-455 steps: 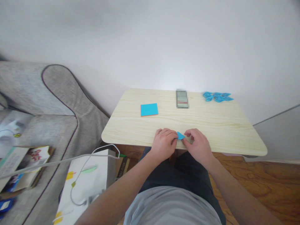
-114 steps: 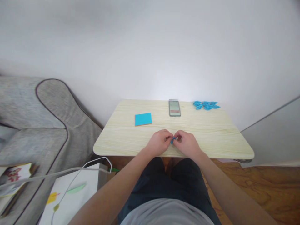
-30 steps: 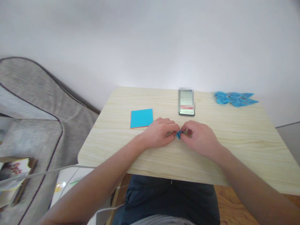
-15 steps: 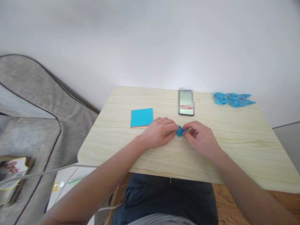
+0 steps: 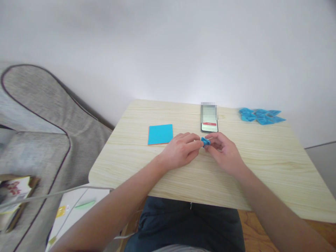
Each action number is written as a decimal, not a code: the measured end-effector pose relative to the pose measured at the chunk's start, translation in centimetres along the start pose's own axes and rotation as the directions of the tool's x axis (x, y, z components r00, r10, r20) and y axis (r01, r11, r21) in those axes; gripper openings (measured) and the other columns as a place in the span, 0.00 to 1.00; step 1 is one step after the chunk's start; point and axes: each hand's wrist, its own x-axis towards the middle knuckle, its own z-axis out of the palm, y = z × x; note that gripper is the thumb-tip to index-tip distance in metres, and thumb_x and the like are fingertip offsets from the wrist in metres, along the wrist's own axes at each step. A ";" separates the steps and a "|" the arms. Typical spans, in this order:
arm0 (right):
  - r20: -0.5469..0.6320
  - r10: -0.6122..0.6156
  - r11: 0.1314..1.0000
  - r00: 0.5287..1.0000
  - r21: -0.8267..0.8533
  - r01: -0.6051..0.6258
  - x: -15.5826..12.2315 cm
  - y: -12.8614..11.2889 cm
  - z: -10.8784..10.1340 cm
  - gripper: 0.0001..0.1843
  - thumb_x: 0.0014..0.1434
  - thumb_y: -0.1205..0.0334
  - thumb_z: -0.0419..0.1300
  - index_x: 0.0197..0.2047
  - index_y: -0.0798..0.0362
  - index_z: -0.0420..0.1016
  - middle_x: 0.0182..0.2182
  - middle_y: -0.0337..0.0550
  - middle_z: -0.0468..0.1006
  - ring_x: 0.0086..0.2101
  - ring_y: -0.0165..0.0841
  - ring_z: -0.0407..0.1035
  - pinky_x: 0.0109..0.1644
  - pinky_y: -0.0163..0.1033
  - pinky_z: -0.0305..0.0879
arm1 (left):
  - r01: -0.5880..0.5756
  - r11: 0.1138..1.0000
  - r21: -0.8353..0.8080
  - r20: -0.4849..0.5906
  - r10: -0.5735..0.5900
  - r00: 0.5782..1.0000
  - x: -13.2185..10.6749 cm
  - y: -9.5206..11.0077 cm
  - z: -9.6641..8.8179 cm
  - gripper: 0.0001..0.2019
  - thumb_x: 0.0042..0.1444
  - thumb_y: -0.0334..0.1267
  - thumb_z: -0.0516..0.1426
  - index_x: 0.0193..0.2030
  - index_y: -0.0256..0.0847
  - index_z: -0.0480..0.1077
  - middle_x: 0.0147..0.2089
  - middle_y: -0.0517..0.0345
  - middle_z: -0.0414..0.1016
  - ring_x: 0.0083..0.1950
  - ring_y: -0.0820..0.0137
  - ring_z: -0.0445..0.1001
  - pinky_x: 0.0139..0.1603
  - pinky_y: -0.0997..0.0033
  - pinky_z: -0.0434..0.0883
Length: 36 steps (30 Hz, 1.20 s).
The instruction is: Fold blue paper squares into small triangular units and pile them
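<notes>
A small folded piece of blue paper [image 5: 205, 141] is pinched between the fingertips of both hands, just above the middle of the light wooden table [image 5: 262, 154]. My left hand [image 5: 181, 150] grips it from the left, fingers curled. My right hand [image 5: 224, 154] grips it from the right, fingers also closed on it. A pad of blue square paper [image 5: 160, 134] lies flat on the table, left of my left hand.
A phone [image 5: 209, 117] lies face up behind the hands. Several folded blue paper pieces [image 5: 261, 116] sit in a pile at the table's far right corner. A grey sofa [image 5: 39, 115] stands to the left, a white bag [image 5: 70, 217] with a cable below it.
Both hands have lifted slightly and moved a little away from me toward the phone, still pinching the blue paper, which now looks smaller and more tightly folded.
</notes>
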 end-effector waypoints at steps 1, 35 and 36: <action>-0.014 0.005 1.000 1.000 0.029 -0.005 0.0 0.1 0.1 0.13 0.61 0.58 0.65 0.49 0.46 0.72 0.38 0.42 0.82 0.39 0.37 0.77 0.43 0.43 0.71 | 0.002 1.000 -0.006 -0.018 -0.002 1.000 0.0 0.1 0.1 0.08 0.67 0.31 0.52 0.45 0.43 0.73 0.51 0.52 0.77 0.51 0.65 0.75 0.51 0.63 0.70; 0.062 -0.012 0.960 0.998 0.282 -0.005 0.3 0.5 0.3 0.08 0.59 0.58 0.69 0.43 0.47 0.81 0.38 0.39 0.84 0.39 0.33 0.77 0.47 0.40 0.73 | 0.504 0.665 -0.551 0.098 -0.549 0.830 1.1 0.6 0.4 0.05 0.58 0.37 0.59 0.37 0.39 0.75 0.32 0.62 0.74 0.33 0.74 0.65 0.35 0.72 0.63; 0.065 -0.019 0.961 0.998 0.278 0.000 0.3 0.6 0.3 0.08 0.60 0.57 0.69 0.43 0.47 0.81 0.38 0.39 0.84 0.39 0.33 0.77 0.47 0.40 0.73 | 0.497 0.672 -0.549 0.096 -0.540 0.836 1.1 0.6 0.4 0.05 0.59 0.37 0.59 0.37 0.39 0.74 0.33 0.62 0.74 0.33 0.74 0.66 0.36 0.72 0.63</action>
